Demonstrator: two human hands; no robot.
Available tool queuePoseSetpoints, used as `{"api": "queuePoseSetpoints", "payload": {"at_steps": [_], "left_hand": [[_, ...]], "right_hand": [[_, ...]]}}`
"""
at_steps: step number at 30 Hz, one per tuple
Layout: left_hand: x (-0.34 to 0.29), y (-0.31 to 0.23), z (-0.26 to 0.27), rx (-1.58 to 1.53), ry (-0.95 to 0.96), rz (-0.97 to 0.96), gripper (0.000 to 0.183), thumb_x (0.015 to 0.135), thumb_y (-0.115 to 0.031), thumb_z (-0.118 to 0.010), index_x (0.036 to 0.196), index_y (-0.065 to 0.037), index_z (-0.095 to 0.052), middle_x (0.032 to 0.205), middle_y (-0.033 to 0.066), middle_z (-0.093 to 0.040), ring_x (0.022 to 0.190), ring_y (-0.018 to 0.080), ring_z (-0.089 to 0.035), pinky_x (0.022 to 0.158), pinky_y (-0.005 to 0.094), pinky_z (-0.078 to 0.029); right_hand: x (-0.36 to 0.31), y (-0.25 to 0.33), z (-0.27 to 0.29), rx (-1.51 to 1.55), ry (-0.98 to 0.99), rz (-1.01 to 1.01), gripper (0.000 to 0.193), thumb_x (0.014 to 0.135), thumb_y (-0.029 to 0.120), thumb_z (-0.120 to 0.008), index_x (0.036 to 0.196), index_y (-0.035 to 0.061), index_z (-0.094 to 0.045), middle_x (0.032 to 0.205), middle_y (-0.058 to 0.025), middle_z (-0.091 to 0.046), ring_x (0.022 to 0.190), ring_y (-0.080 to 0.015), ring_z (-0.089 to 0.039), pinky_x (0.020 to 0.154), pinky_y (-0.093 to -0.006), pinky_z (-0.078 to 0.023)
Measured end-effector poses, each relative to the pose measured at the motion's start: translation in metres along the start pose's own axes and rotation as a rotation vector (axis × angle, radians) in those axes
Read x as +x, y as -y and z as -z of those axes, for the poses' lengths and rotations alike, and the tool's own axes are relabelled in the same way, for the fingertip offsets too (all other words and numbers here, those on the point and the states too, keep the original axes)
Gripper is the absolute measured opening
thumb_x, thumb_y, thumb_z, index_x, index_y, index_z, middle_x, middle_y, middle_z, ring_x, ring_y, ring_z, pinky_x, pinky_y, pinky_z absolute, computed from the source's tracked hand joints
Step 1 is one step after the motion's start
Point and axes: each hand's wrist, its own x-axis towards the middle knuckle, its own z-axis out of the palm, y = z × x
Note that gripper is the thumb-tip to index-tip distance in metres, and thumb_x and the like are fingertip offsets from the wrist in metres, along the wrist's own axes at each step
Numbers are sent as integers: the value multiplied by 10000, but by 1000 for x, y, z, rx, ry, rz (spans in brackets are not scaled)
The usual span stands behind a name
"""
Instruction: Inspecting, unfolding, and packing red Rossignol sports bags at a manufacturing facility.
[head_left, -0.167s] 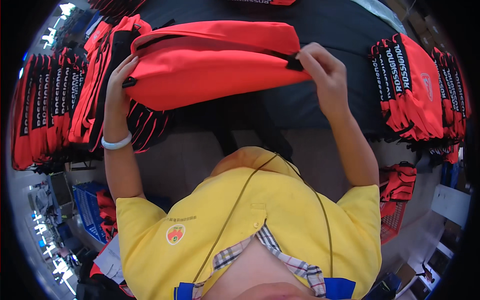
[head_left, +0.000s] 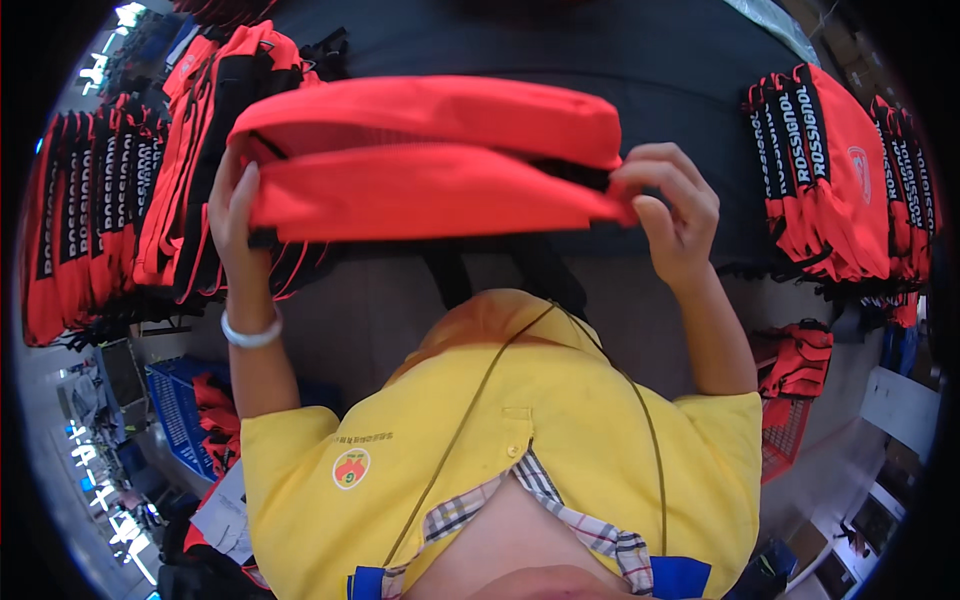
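Note:
A bright red fabric bag with black trim is stretched sideways between my hands, above the near edge of the dark table. Its long opening faces up and gapes, with the far side standing apart from the near side. My left hand grips the bag's left end, fingers over the near side. At the other end, my right hand pinches the corner between thumb and fingers, near a dark part of the opening. The bag is slightly smeared by motion, and its underside is hidden.
Stacks of red and black bags stand at the left, and more folded bags at the right of the dark table. A blue crate with red pieces is low left; a red crate is low right.
The bag has come nearer to me and its opening gapes wider. My right hand has moved down and slightly right, its fingers more spread; my left hand has lowered with the bag.

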Motion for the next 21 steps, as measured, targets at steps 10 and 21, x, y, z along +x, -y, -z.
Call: {"api": "queuePoseSetpoints", "payload": {"at_steps": [10,21], "left_hand": [[-204,122,-56,140,249,420,510,819,-64,-552,1322,10,-519,1173,154,-622,1053,278,-604,910,347,-449],[-196,151,-67,-501,-160,1197,602,958,-498,-559,1321,-31,-449,1282,136,-564,1164,251,-553,1002,397,-418]], "right_hand": [[-154,-110,-86,-514,94,-340,601,688,-76,-617,1265,66,-522,1171,-127,-552,941,-365,-588,806,-409,-488],[-201,-109,-106,972,-395,-1548,237,985,272,-574,1088,62,-610,945,-61,-663,813,-136,-652,686,-241,-524]]}}
